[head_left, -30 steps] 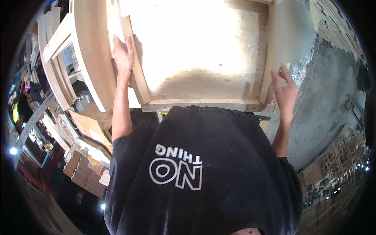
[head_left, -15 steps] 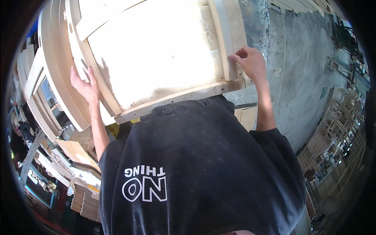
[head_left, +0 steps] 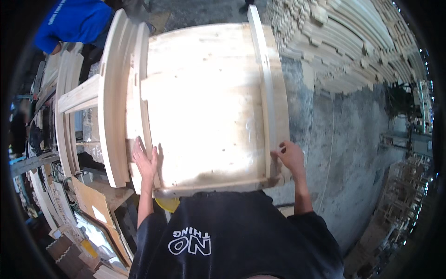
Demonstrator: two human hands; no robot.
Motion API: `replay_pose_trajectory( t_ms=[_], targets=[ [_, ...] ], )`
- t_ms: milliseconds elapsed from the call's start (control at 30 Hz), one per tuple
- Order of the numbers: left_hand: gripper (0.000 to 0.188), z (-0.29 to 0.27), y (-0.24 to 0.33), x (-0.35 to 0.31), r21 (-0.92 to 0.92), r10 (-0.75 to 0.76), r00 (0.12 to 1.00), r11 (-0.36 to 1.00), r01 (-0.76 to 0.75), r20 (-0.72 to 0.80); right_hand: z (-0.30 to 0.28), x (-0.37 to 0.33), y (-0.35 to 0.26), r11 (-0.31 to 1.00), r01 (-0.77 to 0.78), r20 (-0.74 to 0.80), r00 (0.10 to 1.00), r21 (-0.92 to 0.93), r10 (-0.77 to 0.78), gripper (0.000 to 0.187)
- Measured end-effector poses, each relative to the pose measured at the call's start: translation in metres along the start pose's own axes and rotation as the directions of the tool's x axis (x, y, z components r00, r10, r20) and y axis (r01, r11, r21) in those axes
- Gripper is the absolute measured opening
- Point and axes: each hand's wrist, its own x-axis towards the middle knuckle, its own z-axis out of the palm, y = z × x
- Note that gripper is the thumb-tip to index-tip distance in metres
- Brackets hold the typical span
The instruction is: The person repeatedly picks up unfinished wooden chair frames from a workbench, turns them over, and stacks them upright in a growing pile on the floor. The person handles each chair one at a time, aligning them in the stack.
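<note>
Filling six o'clock, a black shirt [head_left: 241, 232] stands just beside the wooden panel [head_left: 204, 116], which lies at centre. Between eight and nine o'clock, the left hand [head_left: 146, 160] spreads thumb and fingers loosely across the left rail [head_left: 144, 111], not closed round it. Between three and four, the right hand [head_left: 290, 156] curls near the right rail [head_left: 265, 93]; whether it grips anything, I cannot tell. Stacked timber [head_left: 339, 42] fills two o'clock; a person in blue [head_left: 76, 23] is at ten.

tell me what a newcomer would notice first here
Probably the glaring pale board in the middle, with the left hand by its left rail and the right hand by its right rail. Then the stacked wood at upper right and a blue top at upper left.
</note>
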Motion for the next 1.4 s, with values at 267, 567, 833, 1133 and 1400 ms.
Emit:
replay_pose_trajectory(
  t_ms=[267, 567, 833, 1133, 1400],
  targets=[
    [0.061, 0.010, -0.006, 0.015, 0.098, -0.279, 0.954, 0.958, 0.269, 0.110, -0.015, 0.024, -0.015, 0.998, 0.049, 0.099, 0.994, 0.031, -0.052, 0.056],
    [0.038, 0.002, 0.001, 0.057, 0.012, -0.256, 0.960, 0.966, 0.257, 0.114, 0.019, 0.061, -0.040, 0.971, 0.203, -0.286, 0.945, 0.127, -0.160, 0.040],
    [0.034, -0.046, 0.016, 0.068, -0.030, -0.230, 0.965, 0.971, 0.236, 0.129, -0.029, 0.037, -0.052, 0.941, 0.267, -0.318, 0.928, 0.208, -0.193, 0.035],
    [0.037, -0.071, 0.016, -0.023, -0.054, -0.267, 0.933, 0.956, 0.288, 0.240, -0.013, -0.041, -0.013, 0.960, 0.156, -0.261, 0.961, 0.231, -0.094, 0.040],
    [0.034, -0.078, 0.043, -0.113, 0.057, -0.247, 0.969, 0.968, 0.245, 0.019, 0.040, -0.115, 0.035, 0.994, 0.027, -0.231, 0.973, 0.101, -0.003, 0.032]
  ],
)
